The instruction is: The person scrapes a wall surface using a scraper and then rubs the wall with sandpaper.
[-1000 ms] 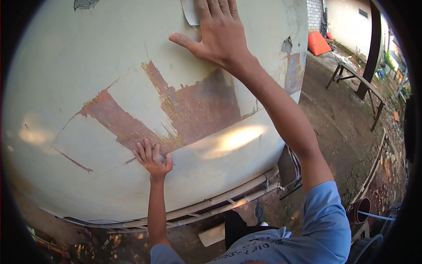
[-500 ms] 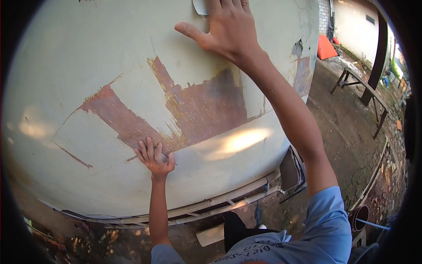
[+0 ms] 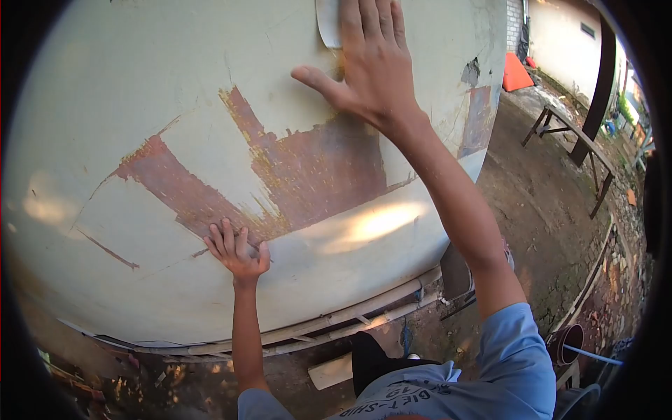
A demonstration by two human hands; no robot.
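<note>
A large curved, cream-painted panel [image 3: 161,56] fills most of the view. Bare reddish-brown patches [image 3: 329,175] with ragged yellowish edges show where its paint is gone. Low on the panel, my left hand [image 3: 238,253] lies flat with spread fingers at the lower edge of a brown patch. My right hand [image 3: 378,70] presses flat near the top, thumb held out to the side. Under its palm and fingers is a pale sheet that looks like sandpaper [image 3: 327,24]; only its left edge shows. The right fingertips reach the top of the frame.
Along the panel's lower edge runs a bamboo frame [image 3: 301,339]. A pale block [image 3: 331,372] lies on the ground by my legs. To the right are a wooden bench [image 3: 574,129], a dark post [image 3: 598,91], an orange-red object [image 3: 516,73] and a brown bucket [image 3: 564,344].
My right hand has slid down and slightly right over the panel, and the pale sheet has moved with it. My left hand keeps its place on the panel. The view has shifted slightly.
</note>
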